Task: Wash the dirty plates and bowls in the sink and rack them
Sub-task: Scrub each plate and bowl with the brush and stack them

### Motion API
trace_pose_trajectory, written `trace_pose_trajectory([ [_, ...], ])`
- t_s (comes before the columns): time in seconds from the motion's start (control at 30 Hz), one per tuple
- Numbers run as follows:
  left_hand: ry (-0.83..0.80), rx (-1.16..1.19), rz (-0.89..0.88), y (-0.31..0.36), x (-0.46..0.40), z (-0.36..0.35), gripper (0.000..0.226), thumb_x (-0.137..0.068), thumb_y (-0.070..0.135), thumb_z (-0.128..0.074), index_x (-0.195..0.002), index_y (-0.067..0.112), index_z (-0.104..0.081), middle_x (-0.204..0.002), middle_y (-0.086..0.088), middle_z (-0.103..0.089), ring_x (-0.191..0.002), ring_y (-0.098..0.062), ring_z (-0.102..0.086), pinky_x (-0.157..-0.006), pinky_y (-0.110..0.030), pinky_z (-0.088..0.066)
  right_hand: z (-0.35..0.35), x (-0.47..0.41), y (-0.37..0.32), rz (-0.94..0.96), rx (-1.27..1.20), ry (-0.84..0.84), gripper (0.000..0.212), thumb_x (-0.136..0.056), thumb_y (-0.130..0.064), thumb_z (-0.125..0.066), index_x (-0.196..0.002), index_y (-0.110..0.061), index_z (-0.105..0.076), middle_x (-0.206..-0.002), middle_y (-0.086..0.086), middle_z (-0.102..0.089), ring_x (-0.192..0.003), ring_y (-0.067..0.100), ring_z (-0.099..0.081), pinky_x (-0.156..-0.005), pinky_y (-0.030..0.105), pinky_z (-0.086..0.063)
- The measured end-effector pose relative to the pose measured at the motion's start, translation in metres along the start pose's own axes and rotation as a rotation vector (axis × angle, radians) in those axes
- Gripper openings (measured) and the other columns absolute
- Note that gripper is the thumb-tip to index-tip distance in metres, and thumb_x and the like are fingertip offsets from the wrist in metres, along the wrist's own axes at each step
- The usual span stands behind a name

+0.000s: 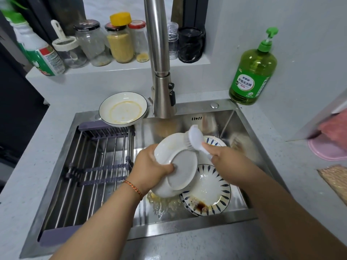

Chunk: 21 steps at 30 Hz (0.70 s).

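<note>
Gripping one white bowl (176, 166) by its rim, my left hand (150, 166) tilts it over the sink (189, 231), base towards me; my right hand (223, 158) has its fingers curled round one white brush (195, 140), bristles against the bowl's upper edge; beneath lie two blue-patterned plates (210, 190), the nearer one sauce-stained; one yellow-stained white plate (123, 109) sits at the sink's far-left corner, by the tap (161, 72); one rack (93, 166) spans the sink's left half; one green soap bottle (252, 72) stands on the worktop (28, 175) at the far-right corner.
</note>
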<state>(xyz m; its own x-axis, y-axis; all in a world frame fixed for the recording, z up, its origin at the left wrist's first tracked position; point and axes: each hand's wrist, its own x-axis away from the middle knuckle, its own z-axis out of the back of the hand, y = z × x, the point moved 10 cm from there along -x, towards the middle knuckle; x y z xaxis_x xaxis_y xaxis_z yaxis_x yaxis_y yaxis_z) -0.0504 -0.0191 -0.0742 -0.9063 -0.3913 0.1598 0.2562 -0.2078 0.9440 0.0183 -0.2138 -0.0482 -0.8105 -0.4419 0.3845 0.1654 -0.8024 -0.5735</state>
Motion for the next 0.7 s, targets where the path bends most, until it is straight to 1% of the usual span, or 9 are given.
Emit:
trace_pose_trajectory([
  [0.03,0.022,0.076,0.020,-0.002,0.001,0.004,0.047,-0.055,0.007,-0.087,-0.094,0.021,-0.065,-0.091,0.001,-0.071,-0.086,-0.020,-0.067,-0.077,-0.036,-0.057,0.002,-0.003,0.010,-0.036,-0.085,0.005,0.046,-0.101,-0.013,-0.035,-0.143,-0.032,-0.040,-0.066,-0.009,-0.045,-0.048,0.000,-0.039,-0.043,0.012,-0.029],
  [0.1,0.078,0.240,0.060,-0.005,0.002,0.013,0.049,-0.054,0.003,-0.085,-0.096,0.017,-0.065,-0.093,-0.004,-0.072,-0.086,-0.024,-0.068,-0.079,-0.041,-0.058,-0.006,-0.004,0.023,-0.057,-0.115,-0.018,0.044,-0.101,-0.012,-0.036,-0.140,-0.031,-0.044,-0.068,-0.012,-0.043,-0.051,-0.002,-0.039,-0.044,0.010,-0.029],
  [0.23,0.163,0.470,0.123,-0.019,0.002,0.026,0.054,-0.057,-0.002,-0.079,-0.107,0.010,-0.065,-0.101,-0.013,-0.072,-0.093,-0.032,-0.069,-0.081,-0.049,-0.057,-0.039,0.005,0.043,-0.111,-0.177,-0.088,0.044,-0.101,-0.016,-0.040,-0.139,-0.038,-0.045,-0.068,-0.009,-0.050,-0.059,0.006,-0.043,-0.054,0.018,-0.037],
  [0.37,0.140,0.483,0.146,-0.024,0.007,0.018,0.057,-0.053,0.001,-0.078,-0.108,0.008,-0.064,-0.100,-0.013,-0.073,-0.091,-0.031,-0.069,-0.079,-0.046,-0.058,-0.026,-0.001,0.029,-0.059,-0.138,-0.026,0.045,-0.101,-0.017,-0.037,-0.141,-0.037,-0.043,-0.072,-0.002,-0.054,-0.060,0.009,-0.045,-0.058,0.025,-0.040],
  [0.47,0.115,0.445,0.154,-0.022,0.012,0.005,0.050,-0.061,-0.012,-0.079,-0.104,0.010,-0.064,-0.095,-0.010,-0.072,-0.087,-0.029,-0.069,-0.077,-0.043,-0.058,-0.008,-0.010,0.006,0.033,0.017,0.034,0.050,-0.099,-0.012,-0.032,-0.144,-0.033,-0.037,-0.080,0.000,-0.054,-0.066,0.016,-0.050,-0.063,0.029,-0.046],
  [0.5,0.131,0.465,0.162,-0.022,0.013,0.005,0.046,-0.067,-0.015,-0.075,-0.104,0.010,-0.064,-0.096,-0.011,-0.072,-0.087,-0.029,-0.068,-0.078,-0.044,-0.057,-0.008,-0.011,0.004,0.043,0.057,0.031,0.052,-0.099,-0.011,-0.032,-0.146,-0.033,-0.034,-0.079,-0.004,-0.054,-0.065,0.014,-0.051,-0.063,0.028,-0.047],
  [0.53,0.156,0.494,0.172,-0.023,0.014,0.008,0.043,-0.071,-0.016,-0.071,-0.104,0.011,-0.063,-0.097,-0.012,-0.071,-0.087,-0.029,-0.068,-0.078,-0.044,-0.057,-0.012,-0.009,0.006,0.035,0.091,0.011,0.054,-0.099,-0.009,-0.033,-0.147,-0.033,-0.031,-0.075,-0.010,-0.051,-0.062,0.009,-0.049,-0.059,0.022,-0.044],
  [0.6,0.212,0.563,0.192,-0.026,0.014,0.017,0.040,-0.075,-0.016,-0.067,-0.102,0.013,-0.062,-0.098,-0.012,-0.069,-0.087,-0.030,-0.067,-0.078,-0.044,-0.056,-0.028,-0.002,0.017,0.013,0.163,-0.044,0.055,-0.101,-0.009,-0.033,-0.149,-0.033,-0.026,-0.068,-0.015,-0.041,-0.057,-0.002,-0.039,-0.051,0.012,-0.034],
  [0.7,0.268,0.559,0.195,-0.031,0.014,0.024,0.038,-0.075,-0.013,-0.069,-0.103,0.011,-0.062,-0.100,-0.013,-0.069,-0.091,-0.031,-0.066,-0.080,-0.043,-0.055,-0.040,0.014,0.019,0.055,0.277,-0.005,0.053,-0.102,-0.014,-0.029,-0.150,-0.035,-0.020,-0.067,-0.015,-0.034,-0.058,-0.003,-0.033,-0.050,0.012,-0.029],
])
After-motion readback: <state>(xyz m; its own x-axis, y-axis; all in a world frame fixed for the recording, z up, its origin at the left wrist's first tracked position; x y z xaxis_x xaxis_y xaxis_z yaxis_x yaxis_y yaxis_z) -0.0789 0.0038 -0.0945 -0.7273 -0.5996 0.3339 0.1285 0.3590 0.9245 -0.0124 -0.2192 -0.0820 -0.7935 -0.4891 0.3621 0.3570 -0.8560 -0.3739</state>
